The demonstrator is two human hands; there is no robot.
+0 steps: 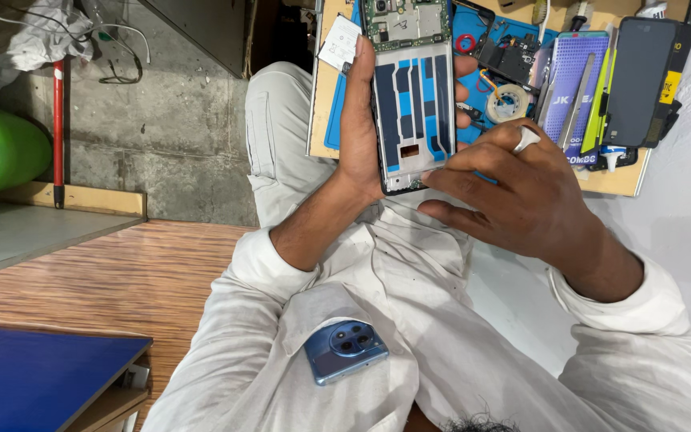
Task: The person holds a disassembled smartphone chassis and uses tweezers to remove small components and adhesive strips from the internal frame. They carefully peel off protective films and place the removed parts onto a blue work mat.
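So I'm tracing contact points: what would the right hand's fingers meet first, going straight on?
The right hand points its fingertips at the opened phone frame with blue strips, already at its lower edge, apparently touching.

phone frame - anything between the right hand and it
Nothing visible. The left hand holds the phone frame upright, and the right hand already has its fingertips on the frame's lower edge.

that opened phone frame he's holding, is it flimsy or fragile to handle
The opened phone frame looks thin and hollowed out, so probably light and slightly bendy. Its bare circuit board at the top seems fragile. The left hand grips its edges, likely wisely.
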